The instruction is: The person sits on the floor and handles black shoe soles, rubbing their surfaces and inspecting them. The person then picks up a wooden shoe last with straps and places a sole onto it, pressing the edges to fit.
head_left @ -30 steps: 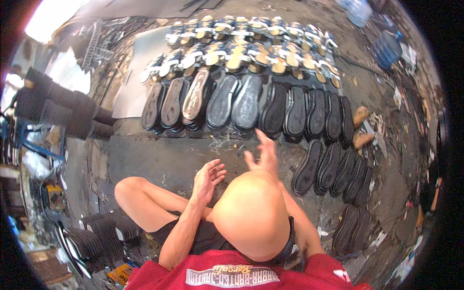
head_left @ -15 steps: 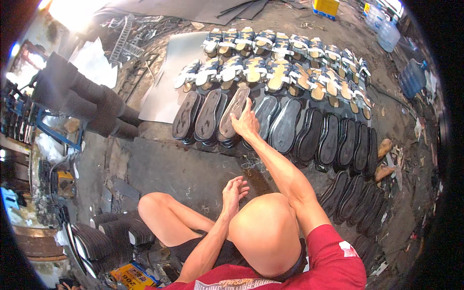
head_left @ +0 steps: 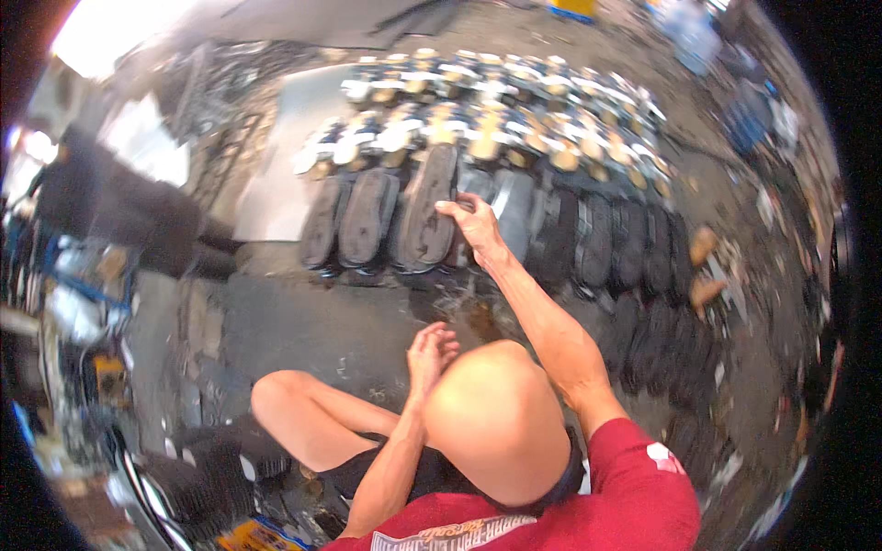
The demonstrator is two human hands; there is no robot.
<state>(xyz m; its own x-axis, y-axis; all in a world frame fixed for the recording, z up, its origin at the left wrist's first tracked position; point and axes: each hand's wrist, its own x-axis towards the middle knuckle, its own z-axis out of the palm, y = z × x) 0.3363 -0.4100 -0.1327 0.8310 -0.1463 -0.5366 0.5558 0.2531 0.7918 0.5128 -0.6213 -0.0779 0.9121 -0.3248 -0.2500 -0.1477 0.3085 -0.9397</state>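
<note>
A dark, foot-shaped shoe sole [head_left: 430, 209] stands slightly raised at the front of the stacks. My right hand [head_left: 478, 230] grips it by its right edge, thumb on the upper face and fingers behind, partly hidden. On its left are stacks of similar soles [head_left: 368, 219]; greyer, shinier soles [head_left: 511, 207] lie just right of the hand. My left hand [head_left: 430, 356] rests beside my bent right knee, its fingers loosely curved and apart, holding nothing. Motion blurs much of the picture.
Rows of sandal uppers with tan insoles and white straps [head_left: 485, 133] lie behind the soles. Dark rolls [head_left: 119, 197] stand at left, above ribbed black stacks [head_left: 207, 468]. Blue water bottles [head_left: 695, 46] are at far right. A dark mat [head_left: 312, 312] lies before me.
The view has shifted, sliding the scene leftward. My right hand has moved lower along the sole's right edge, and the sole is tilted more upright. My left hand's fingers have curled slightly.
</note>
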